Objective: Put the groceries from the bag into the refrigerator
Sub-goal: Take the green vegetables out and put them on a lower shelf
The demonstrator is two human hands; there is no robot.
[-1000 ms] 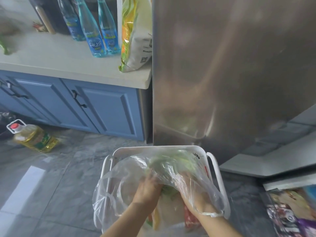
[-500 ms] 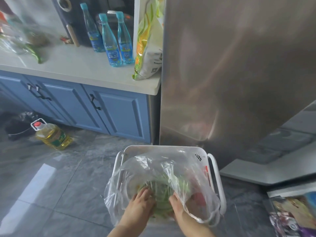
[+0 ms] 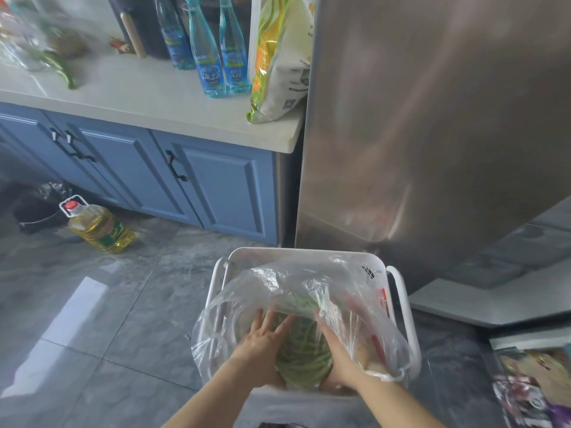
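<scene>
A clear plastic bag (image 3: 312, 282) of groceries sits in a white basket (image 3: 296, 253) on the floor, in front of the steel refrigerator (image 3: 432, 125), whose door is closed. Both of my hands are inside the bag. My left hand (image 3: 262, 347) and my right hand (image 3: 340, 353) clasp a round bundle of green vegetables (image 3: 301, 353) from either side. Red packaging (image 3: 378, 344) shows through the plastic at the right.
A countertop (image 3: 148, 97) over blue cabinets (image 3: 222, 186) holds blue bottles (image 3: 210, 54), a yellow-green sack (image 3: 278, 63) and a green pepper (image 3: 61, 69). An oil jug (image 3: 99, 227) stands on the tiled floor. Printed packets (image 3: 534, 384) lie at the right.
My hands have closed round the green bundle and drawn it toward me inside the bag. The camera has tilted and moved closer to the basket.
</scene>
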